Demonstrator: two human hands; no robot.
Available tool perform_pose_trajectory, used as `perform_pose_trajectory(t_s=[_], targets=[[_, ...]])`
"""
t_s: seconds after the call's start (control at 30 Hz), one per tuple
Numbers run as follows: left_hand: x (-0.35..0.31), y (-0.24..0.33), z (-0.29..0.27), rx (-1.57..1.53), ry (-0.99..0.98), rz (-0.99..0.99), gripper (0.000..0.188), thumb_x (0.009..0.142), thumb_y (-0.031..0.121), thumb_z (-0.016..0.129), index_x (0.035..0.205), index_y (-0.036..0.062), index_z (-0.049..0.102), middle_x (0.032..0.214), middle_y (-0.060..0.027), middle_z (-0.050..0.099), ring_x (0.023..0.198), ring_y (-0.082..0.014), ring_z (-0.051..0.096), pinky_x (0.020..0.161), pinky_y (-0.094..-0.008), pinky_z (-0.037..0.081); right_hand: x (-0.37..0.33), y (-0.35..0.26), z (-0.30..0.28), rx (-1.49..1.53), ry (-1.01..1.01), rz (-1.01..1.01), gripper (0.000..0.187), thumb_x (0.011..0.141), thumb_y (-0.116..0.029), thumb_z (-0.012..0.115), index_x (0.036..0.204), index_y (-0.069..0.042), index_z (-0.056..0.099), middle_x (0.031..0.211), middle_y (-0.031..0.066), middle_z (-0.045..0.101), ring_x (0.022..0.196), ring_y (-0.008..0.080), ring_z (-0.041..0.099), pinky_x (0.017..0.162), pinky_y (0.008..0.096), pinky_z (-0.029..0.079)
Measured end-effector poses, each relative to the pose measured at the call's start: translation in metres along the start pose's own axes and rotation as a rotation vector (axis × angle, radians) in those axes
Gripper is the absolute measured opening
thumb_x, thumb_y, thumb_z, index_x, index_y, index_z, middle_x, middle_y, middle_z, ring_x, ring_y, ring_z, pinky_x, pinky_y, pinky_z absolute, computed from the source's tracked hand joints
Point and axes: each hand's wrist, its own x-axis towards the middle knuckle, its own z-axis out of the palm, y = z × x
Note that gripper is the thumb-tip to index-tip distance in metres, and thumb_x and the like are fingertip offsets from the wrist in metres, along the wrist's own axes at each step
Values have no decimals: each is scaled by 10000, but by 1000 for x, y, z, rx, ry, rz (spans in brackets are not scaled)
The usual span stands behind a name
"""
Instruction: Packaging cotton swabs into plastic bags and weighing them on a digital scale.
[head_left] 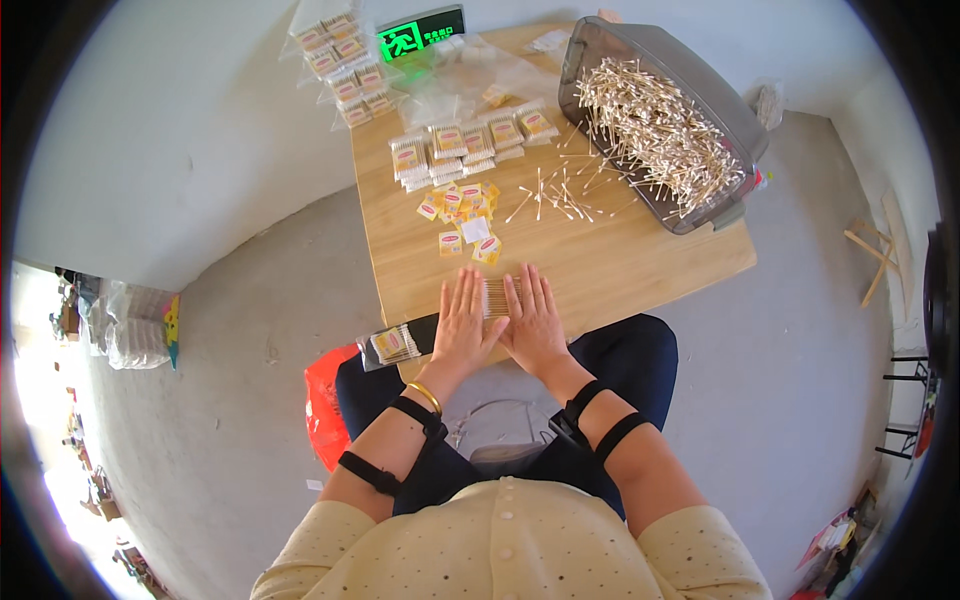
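Cotton swabs (494, 297) make a neat tan row; left hand (460, 323) and right hand (535, 323) touch its sides, fingers out straight.

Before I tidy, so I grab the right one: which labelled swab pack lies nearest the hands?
The pack just left of the left hand, at the table's near-left corner; the other packs sit beyond the loose cards.

Cream shirt (505, 550), black straps (621, 436), gold bangle (428, 394)
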Motion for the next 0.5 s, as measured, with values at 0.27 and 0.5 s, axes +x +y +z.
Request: perform_pose_trajectory(t_s=[0.27, 0.5], targets=[[1, 3, -1, -39, -83, 93, 813, 1029, 562, 434, 1606, 14, 271, 1669, -158, 287, 1577, -292, 189, 1282, -527, 90, -1, 1, 0, 47, 44, -11, 860, 969, -501, 548, 1592, 20, 266, 1652, 319, 180, 1564, 440, 141, 1276, 518, 129], [2, 6, -5, -78, -113, 69, 802, 1027, 550, 443, 1602, 16, 281, 1665, -161, 293, 1575, -294, 200, 1282, -526, 93, -3, 1, -1, 54, 41, 8, 851, 966, -509, 544, 1589, 12, 290, 1656, 308, 187, 1567, 422, 149, 1279, 508, 125]])
